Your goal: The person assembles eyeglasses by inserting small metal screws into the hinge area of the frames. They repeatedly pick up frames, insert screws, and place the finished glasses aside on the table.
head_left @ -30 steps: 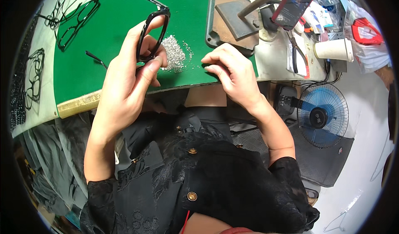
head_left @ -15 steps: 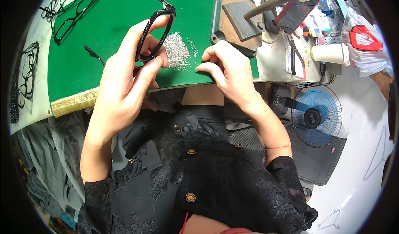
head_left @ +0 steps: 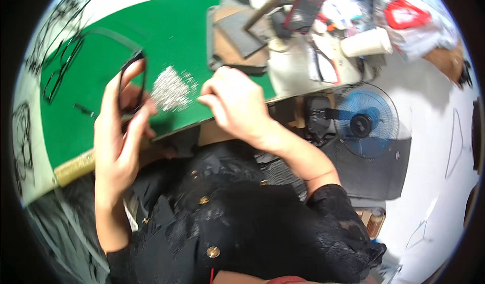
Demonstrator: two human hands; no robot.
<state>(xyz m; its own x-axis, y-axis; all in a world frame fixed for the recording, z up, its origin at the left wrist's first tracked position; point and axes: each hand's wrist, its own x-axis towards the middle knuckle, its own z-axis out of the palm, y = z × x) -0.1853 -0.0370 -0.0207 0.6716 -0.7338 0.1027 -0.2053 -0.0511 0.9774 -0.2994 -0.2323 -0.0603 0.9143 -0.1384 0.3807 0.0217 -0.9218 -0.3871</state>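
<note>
My left hand [head_left: 113, 142] is closed around a black eyeglasses frame [head_left: 135, 58], holding it up above the front edge of the green mat [head_left: 166, 39]. One of its temples stretches back, smeared by motion. Just right of the frame lies a heap of tiny silvery metal pieces [head_left: 171, 89], with some scattered along its right side. Beside that heap my right hand [head_left: 237, 105] hovers, fingers curled and thumb drawn up near the index finger. Whatever may be between those fingertips is too small or hidden to make out.
More black eyeglasses frames [head_left: 63, 67] lie at the left. A heavy metal bench tool [head_left: 237, 34] stands behind my right hand. Farther right are pliers [head_left: 317, 59], a white paper cup [head_left: 366, 42] and plastic bags [head_left: 434, 26]. A blue fan [head_left: 361, 122] stands below the table edge.
My view has swung, so the table and both hands appear shifted left. My left hand still holds the eyeglasses frame; my right hand stays beside the heap.
</note>
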